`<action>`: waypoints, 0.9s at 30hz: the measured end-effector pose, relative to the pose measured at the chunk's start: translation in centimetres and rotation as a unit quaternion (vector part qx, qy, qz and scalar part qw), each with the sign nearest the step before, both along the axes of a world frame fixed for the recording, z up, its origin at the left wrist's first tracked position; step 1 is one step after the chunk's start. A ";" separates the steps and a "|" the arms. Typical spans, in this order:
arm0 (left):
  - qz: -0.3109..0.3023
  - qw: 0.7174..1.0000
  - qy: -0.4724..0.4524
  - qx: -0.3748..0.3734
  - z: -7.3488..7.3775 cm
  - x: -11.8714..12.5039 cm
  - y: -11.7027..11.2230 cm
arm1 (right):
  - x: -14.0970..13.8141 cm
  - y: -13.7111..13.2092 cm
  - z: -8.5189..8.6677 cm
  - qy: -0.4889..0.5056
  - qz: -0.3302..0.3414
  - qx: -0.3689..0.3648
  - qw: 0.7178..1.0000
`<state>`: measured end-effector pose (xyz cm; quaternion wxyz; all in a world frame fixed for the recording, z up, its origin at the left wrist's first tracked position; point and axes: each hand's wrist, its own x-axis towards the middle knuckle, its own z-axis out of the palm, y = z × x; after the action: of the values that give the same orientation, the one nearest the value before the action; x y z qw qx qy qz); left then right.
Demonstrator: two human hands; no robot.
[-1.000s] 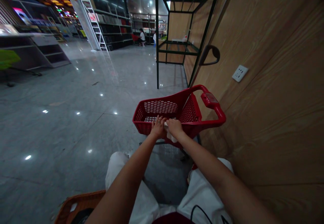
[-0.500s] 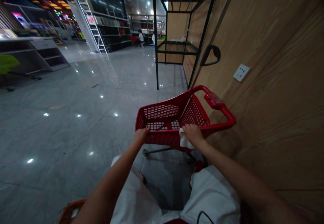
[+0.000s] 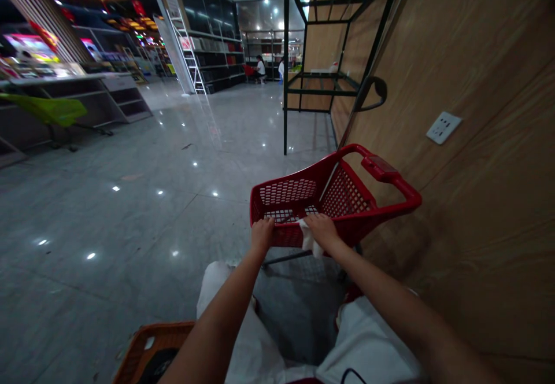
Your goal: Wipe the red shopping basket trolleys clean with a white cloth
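Note:
In front of me stands a red shopping cart (image 3: 286,190), its handle toward the wooden wall on the right. My left hand (image 3: 262,235) grips the near rim of its basket close to the left corner. Farther right on that same rim, my right hand (image 3: 321,231) is closed over a white cloth (image 3: 309,238), pressing it to the edge. Part of the cloth hangs down outside the basket. The undersides of both hands' grips are hidden.
An orange basket (image 3: 145,349) with a dark item inside sits by my left leg. Ahead rises a dark metal rack (image 3: 286,83). A wooden wall (image 3: 485,210) with a socket (image 3: 443,128) borders the right. A green cart (image 3: 56,109) and a ladder (image 3: 191,54) stand farther off.
My right hand has slid left along the rim with the cloth, nearer to my left hand, which still grips the rim. The view has turned slightly left, showing more of the orange basket.

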<state>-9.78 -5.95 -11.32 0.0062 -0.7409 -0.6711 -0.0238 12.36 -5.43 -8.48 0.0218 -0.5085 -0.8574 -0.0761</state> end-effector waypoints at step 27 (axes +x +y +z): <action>-0.016 1.000 -0.019 0.000 -0.7 5.3 0.0 | 8.0 0.7 -0.8 0.019 -0.041 0.094 0.995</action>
<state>-4.46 -5.98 -11.97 -0.0072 -0.7513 -0.6589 -0.0380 20.35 -4.78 -9.25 0.0825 -0.5400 -0.8246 -0.1472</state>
